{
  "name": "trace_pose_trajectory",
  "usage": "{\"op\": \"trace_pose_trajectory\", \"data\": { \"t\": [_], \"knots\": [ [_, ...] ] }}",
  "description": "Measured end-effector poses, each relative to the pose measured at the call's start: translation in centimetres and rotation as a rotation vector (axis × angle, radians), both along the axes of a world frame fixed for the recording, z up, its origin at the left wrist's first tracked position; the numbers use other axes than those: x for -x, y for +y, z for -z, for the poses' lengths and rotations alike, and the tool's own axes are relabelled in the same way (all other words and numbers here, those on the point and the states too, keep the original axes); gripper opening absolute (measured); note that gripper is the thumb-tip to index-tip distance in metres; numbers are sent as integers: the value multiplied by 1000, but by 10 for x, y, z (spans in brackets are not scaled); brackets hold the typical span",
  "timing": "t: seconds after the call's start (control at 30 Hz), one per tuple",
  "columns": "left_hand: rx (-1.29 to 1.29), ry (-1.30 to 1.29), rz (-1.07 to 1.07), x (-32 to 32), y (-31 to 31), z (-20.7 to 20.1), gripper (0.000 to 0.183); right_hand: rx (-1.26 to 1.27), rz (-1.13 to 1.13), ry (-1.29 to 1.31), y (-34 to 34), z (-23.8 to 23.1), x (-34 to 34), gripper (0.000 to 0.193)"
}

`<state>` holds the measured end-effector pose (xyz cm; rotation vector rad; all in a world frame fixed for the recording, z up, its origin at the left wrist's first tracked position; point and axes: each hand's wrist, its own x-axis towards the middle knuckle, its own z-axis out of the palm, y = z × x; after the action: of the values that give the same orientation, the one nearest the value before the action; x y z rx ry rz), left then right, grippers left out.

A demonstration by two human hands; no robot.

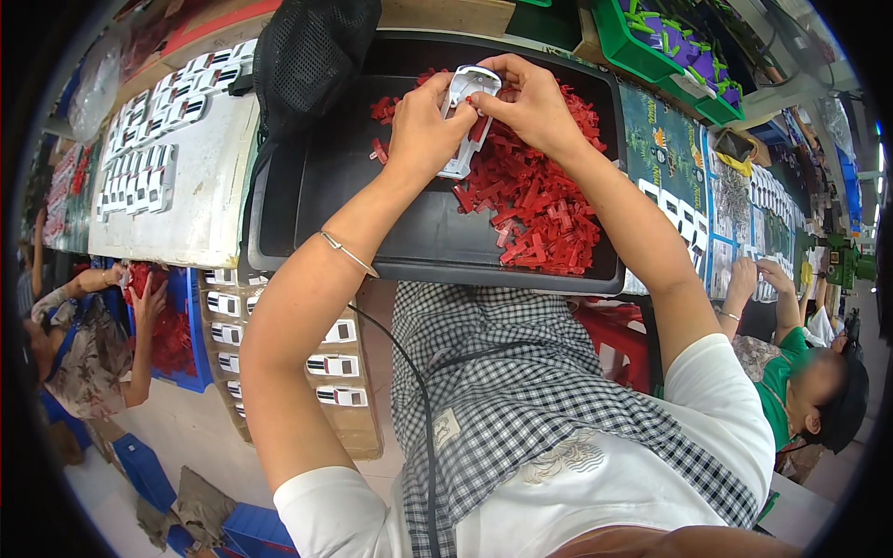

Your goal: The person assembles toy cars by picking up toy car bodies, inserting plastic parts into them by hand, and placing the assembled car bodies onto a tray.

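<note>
Both my hands hold a white plastic toy car shell point(474, 80), hollow side up, above a black tray point(339, 209). My left hand point(421, 128) is closed on its left edge. With the fingers bent over the far right edge, my right hand point(538, 104) presses its thumb into the hollow. A small red plastic part shows inside the shell by the thumbs; whether it is seated there I cannot tell. A large heap of red plastic parts point(544, 200) fills the tray's right half, and a few loose ones lie left of my hands.
A black mesh bag point(314, 70) hangs over the tray's far left corner. Rows of white toy cars point(137, 179) stand on the left worktop point(200, 223). A green bin point(625, 46) with purple and green parts sits far right. Co-workers sit at left and right point(786, 372).
</note>
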<state>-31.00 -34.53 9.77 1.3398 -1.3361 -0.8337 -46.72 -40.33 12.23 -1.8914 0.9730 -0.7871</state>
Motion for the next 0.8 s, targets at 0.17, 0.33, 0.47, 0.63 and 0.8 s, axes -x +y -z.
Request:
{"op": "trace_pose_trajectory", "data": {
  "t": [0.17,0.33,0.47,0.63,0.8],
  "knots": [
    [8,-10,-5,-1,0,-1,29,5,-6,-24,1,1,-3,36],
    [61,82,51,-12,-2,0,25,16,-16,-123,1,-1,-8,38],
    [228,-13,-40,-43,30,-59,27,48,-35,-235,20,-53,11,42],
    [615,-808,-585,-151,80,-83,35,173,203,-95,46,-66,93,35],
    [80,-1388,-796,-278,87,1,46,352,407,298,75,-21,174,28]
  ]
}}
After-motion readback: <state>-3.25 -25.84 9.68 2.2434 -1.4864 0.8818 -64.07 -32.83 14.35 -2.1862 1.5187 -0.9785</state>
